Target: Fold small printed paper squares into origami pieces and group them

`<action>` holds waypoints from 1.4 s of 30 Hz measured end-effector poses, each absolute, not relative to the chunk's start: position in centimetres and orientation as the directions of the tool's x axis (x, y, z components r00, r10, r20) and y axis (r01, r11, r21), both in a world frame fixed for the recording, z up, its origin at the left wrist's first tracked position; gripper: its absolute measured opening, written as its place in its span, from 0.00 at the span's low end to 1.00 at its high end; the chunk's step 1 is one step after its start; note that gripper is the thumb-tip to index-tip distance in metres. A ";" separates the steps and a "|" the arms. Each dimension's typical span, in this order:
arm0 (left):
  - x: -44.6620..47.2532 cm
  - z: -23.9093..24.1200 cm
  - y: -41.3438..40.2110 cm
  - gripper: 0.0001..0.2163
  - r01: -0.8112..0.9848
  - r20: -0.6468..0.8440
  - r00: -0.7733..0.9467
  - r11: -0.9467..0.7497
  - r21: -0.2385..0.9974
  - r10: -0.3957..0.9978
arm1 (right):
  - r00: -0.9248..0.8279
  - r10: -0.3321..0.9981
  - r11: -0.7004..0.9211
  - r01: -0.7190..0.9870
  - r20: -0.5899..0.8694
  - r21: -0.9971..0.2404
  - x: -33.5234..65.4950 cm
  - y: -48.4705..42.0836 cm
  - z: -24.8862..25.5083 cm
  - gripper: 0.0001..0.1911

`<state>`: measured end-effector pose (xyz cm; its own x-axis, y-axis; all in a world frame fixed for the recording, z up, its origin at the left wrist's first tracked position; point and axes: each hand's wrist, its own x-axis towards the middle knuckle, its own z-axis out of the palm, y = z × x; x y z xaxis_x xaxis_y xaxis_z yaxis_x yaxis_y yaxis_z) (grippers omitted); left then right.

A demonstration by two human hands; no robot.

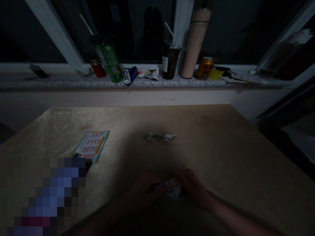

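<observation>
Both hands hold one small piece of folded paper (174, 192) at the near edge of the scene, a little right of the middle. The left hand (147, 186) grips its left end, thumb laid along the paper; the right hand (192, 184) has its fingers closed on the far right edge. White sides with print show between them, and a pointed part faces near. Whether the paper touches the desk (216, 141) below is too dark to tell.

Farther off, near the middle of the desk, lies a bow-shaped paper (169, 137), narrow at its centre with a wing to left and right. On the left lies a flat printed card (92, 144) with rows of red marks; a pixelated patch covers the near left corner.

Along the sill (145, 86) at the far side stand, from left to right, a red jar (98, 68), a green cup (109, 60) with a straw, a dark cup (170, 62) with another straw, a tall pink flask (196, 44) and an orange can (205, 68).
</observation>
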<state>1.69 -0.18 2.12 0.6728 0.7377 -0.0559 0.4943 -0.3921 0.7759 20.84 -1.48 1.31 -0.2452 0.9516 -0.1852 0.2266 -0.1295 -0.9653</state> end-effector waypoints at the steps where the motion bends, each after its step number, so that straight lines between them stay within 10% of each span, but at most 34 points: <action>1: 1.7 2.2 -0.2 0.19 0.492 -0.057 0.685 -0.403 0.771 0.726 | -0.261 0.951 -0.108 0.226 -0.167 -0.968 20.9 -1.5 1.3 0.27; 22: 1.6 2.8 -0.7 0.20 0.441 -0.159 0.419 -0.047 0.896 0.894 | -0.184 0.982 -0.013 0.106 -0.032 -0.994 20.8 -0.8 1.6 0.10; 42: 1.9 2.1 -0.3 0.23 0.173 -0.100 0.643 -0.016 0.985 0.759 | -0.288 0.957 0.065 0.079 0.040 -0.995 20.9 -1.2 1.7 0.09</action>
<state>1.85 -0.27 2.11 0.6428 0.7595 -0.1003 0.1729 -0.0162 0.9848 20.88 -1.20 1.68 -0.2876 0.9569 0.0400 0.0791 0.0653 -0.9947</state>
